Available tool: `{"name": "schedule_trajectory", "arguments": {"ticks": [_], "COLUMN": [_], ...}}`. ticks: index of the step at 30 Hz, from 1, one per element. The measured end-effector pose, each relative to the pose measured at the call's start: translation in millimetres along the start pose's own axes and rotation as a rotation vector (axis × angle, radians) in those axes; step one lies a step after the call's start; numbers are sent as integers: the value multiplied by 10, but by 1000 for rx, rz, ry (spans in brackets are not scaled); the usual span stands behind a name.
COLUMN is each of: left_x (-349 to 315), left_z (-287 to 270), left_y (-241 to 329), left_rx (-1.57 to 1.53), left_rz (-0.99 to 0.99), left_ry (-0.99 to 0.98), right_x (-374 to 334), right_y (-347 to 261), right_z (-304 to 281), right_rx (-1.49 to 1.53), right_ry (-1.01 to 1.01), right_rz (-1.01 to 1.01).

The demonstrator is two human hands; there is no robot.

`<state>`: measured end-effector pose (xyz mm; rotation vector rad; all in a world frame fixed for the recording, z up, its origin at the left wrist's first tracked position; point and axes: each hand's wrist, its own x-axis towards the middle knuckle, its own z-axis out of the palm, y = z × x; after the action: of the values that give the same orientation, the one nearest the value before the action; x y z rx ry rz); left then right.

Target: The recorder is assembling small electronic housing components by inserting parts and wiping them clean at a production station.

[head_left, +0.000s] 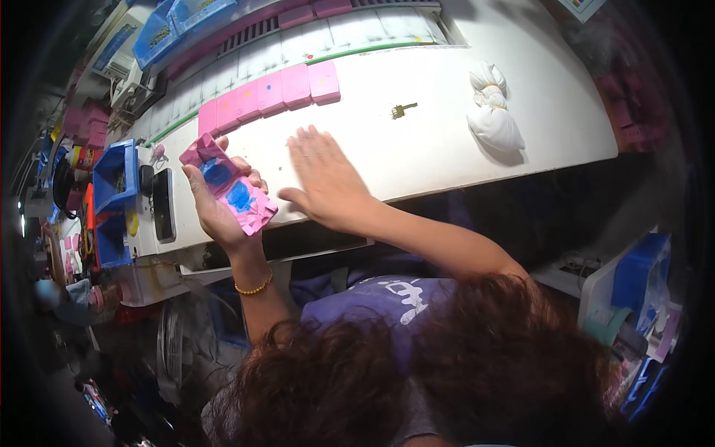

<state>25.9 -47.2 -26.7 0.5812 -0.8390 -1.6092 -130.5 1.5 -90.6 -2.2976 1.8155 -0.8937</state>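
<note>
My left hand [214, 214] is wrapped round a pink mould-like block [226, 185], tilted above the table's left part. Two blue patches fill hollows in its surface, and its near end is jagged. Palm down, my right hand [326, 177] is over the white tabletop just right of the block, fingers stretched out and holding nothing; whether it touches the surface I cannot tell. Beyond both hands, several smooth pink blocks [269, 93] stand side by side in a row. Farther right lies a small brass-coloured piece [403, 111] with an uneven outline.
A tied white cloth pouch [494, 128] sits at the right of the table [417, 160]. A phone-like black slab [164, 205] lies at the left edge, beside blue bins [115, 177]. More blue bins [158, 36] stand at the back left. A green strip [365, 49] runs along the back.
</note>
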Motion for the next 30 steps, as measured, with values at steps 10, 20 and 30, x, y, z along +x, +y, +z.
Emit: {"name": "schedule_trajectory", "arguments": {"ticks": [10,20,30], "left_x": [-137,-91,-101], "left_z": [-40,399,607], "left_y": [144,-401,-664], "left_rx": [129,251,153], "left_rz": [113,-182,-379], "left_ry": [169,113,-11], "right_x": [-387,-889,-474], "right_y": [-335,406,1606], "right_z": [312,-747,-1746], "right_rx": [44,580,-365], "right_ry": [-49,-189,139], "right_rz": [-710,-399,655]}}
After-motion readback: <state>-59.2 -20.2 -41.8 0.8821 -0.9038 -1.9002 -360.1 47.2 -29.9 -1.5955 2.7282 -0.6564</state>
